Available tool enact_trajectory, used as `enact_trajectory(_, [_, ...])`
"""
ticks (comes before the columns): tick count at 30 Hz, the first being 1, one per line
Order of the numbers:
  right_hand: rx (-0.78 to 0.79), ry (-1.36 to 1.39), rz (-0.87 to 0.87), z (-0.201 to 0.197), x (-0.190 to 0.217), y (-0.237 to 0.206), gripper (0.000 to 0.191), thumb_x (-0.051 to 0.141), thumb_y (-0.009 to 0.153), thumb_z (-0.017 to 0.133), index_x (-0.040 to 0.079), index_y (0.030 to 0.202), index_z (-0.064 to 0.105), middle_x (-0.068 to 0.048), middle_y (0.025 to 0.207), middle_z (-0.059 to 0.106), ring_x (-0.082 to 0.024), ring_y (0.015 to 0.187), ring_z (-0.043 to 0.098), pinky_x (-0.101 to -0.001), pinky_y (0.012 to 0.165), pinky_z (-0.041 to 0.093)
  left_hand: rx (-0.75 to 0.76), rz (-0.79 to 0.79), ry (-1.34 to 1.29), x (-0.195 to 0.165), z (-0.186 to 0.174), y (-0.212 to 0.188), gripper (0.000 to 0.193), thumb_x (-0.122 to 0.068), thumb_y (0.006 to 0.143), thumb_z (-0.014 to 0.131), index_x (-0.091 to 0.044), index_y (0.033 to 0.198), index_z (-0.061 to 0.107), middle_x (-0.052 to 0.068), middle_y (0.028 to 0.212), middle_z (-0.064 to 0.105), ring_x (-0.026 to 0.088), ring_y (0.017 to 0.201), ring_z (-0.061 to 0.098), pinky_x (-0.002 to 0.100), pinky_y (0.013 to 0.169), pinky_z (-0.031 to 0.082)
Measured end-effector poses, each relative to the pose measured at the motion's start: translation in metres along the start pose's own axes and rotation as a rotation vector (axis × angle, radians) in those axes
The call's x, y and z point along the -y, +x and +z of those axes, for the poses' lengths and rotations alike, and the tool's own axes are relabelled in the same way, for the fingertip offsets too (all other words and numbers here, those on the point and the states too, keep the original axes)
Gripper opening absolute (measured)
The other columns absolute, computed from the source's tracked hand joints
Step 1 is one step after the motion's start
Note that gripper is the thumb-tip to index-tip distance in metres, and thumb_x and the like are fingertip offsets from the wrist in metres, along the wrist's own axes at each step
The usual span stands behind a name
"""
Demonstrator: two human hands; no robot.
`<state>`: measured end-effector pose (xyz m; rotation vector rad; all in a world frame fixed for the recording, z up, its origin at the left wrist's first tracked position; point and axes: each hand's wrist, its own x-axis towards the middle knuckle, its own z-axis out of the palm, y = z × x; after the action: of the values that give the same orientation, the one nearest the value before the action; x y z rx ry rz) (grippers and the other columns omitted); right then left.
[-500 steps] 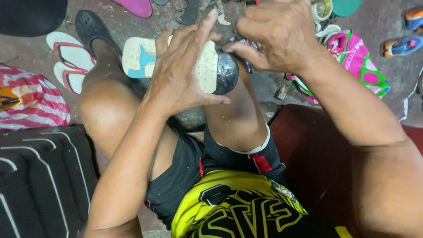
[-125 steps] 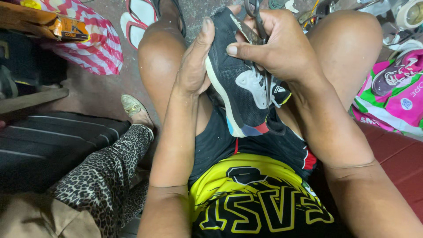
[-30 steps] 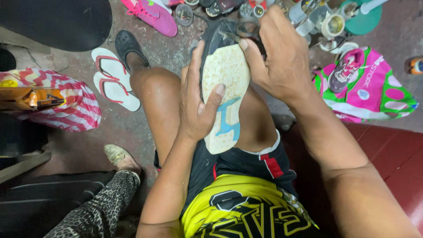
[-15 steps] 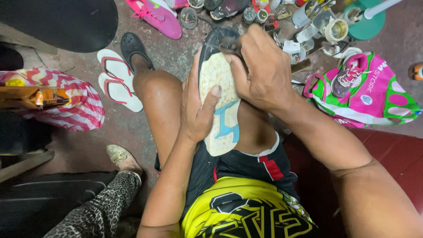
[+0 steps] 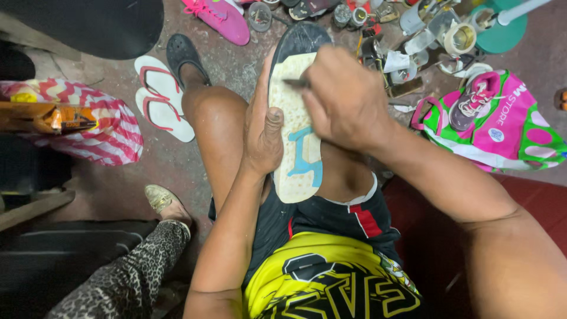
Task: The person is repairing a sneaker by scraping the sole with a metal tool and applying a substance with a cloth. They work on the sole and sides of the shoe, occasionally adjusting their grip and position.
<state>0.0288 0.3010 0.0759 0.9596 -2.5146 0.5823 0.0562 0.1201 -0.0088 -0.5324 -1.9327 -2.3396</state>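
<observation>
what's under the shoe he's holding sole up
The shoe rests between the bare knees, above black shorts. The left hand grips its side; the right hand covers part of the sole.

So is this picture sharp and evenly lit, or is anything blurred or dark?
Head view: the shoe sole and both hands, left hand and right hand, are sharp and well lit; the top left corner and left edge fall into shadow; no strong glare.
</observation>
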Motion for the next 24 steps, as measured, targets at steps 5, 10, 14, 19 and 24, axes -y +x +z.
enact_trajectory(5, [0.007, -0.061, -0.021, -0.001, 0.003, 0.0, 0.026, 0.009, 0.09, 0.079, 0.003, 0.099, 0.056, -0.013, 0.097, 0.05, -0.032, 0.09, 0.057, -0.0416, 0.07, 0.047, 0.04, -0.037, -0.197, 0.004, 0.002, 0.0, 0.119, -0.086, 0.093, 0.047, 0.005, 0.164, 0.017, 0.017, 0.161, 0.041, 0.022, 0.147, 0.041, 0.034, 0.13, 0.033])
enact_trajectory(10, [0.086, -0.049, -0.088, -0.007, 0.008, 0.007, 0.026, 0.013, 0.084, 0.081, 0.006, 0.095, 0.058, -0.009, 0.091, 0.051, -0.028, 0.085, 0.058, -0.0415, 0.061, 0.045, 0.039, -0.051, -0.336, 0.007, 0.002, 0.001, 0.127, -0.085, 0.088, 0.056, 0.004, 0.167, 0.013, 0.017, 0.159, 0.04, 0.021, 0.145, 0.042, 0.036, 0.126, 0.034])
enact_trajectory(14, [0.089, -0.07, -0.079, -0.005, 0.01, 0.003, 0.024, 0.011, 0.086, 0.08, 0.007, 0.095, 0.058, -0.008, 0.091, 0.051, -0.027, 0.087, 0.058, -0.0399, 0.063, 0.046, 0.06, -0.074, -0.362, 0.01, 0.0, 0.0, 0.127, -0.086, 0.087, 0.056, 0.004, 0.165, 0.013, 0.016, 0.161, 0.04, 0.02, 0.147, 0.042, 0.035, 0.127, 0.033])
enact_trajectory(19, [0.08, 0.025, -0.119, -0.007, -0.006, -0.01, 0.02, 0.009, 0.087, 0.078, 0.005, 0.092, 0.059, -0.011, 0.088, 0.054, -0.031, 0.084, 0.06, -0.0423, 0.066, 0.046, 0.059, -0.049, -0.502, 0.012, -0.004, 0.003, 0.122, -0.078, 0.089, 0.062, 0.002, 0.169, 0.015, 0.015, 0.158, 0.043, 0.021, 0.145, 0.049, 0.036, 0.126, 0.039])
enact_trajectory(24, [-0.087, 0.154, 0.086, -0.026, -0.042, -0.024, 0.012, -0.001, 0.099, 0.065, -0.005, 0.109, 0.059, -0.017, 0.098, 0.056, -0.035, 0.089, 0.058, -0.0393, 0.079, 0.046, -0.07, -0.176, -0.357, 0.006, -0.015, -0.005, 0.079, -0.041, 0.107, 0.069, 0.007, 0.16, 0.035, 0.017, 0.146, 0.058, 0.02, 0.128, 0.058, 0.037, 0.118, 0.046])
